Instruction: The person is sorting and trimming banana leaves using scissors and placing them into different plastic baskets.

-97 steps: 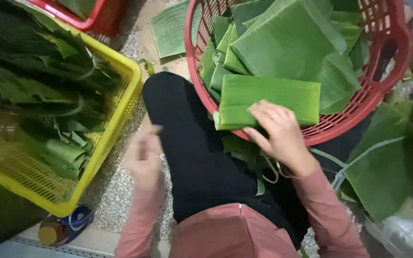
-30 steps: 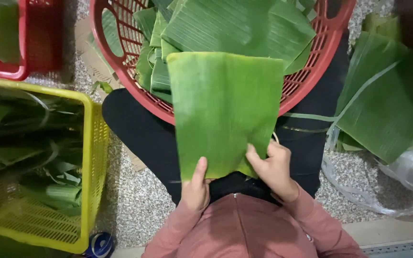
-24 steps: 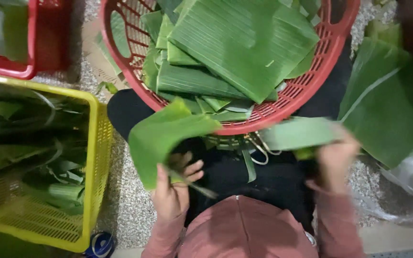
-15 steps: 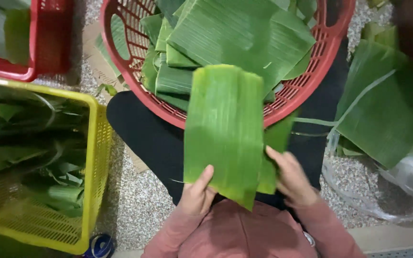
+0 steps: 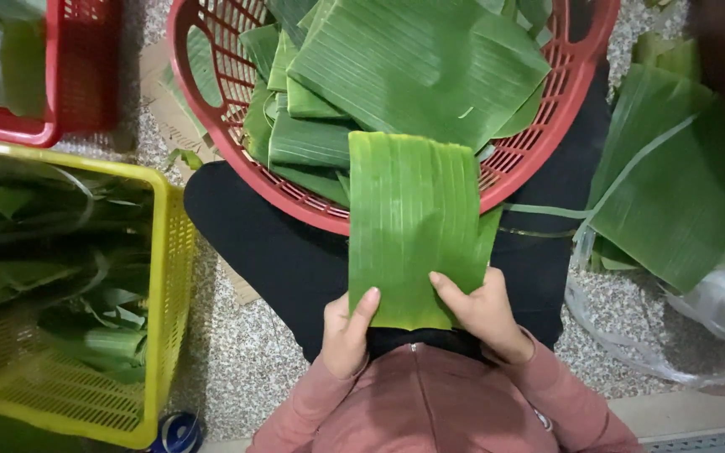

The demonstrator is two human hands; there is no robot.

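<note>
Your left hand (image 5: 347, 334) and right hand (image 5: 487, 314) both pinch the near edge of a folded leaf (image 5: 413, 226), thumbs on top, fingers hidden beneath. It's a flat, ribbed, glossy green rectangle over your lap, its far end overlapping the rim of the red basket (image 5: 211, 101) of stacked leaves. The yellow crate (image 5: 165, 277) at left is cut off.

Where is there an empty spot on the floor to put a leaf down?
Bare speckled floor lies between the yellow basket and the person's dark-trousered leg. The round red basket is piled with leaves, and loose leaves and clear plastic crowd the other side.
</note>
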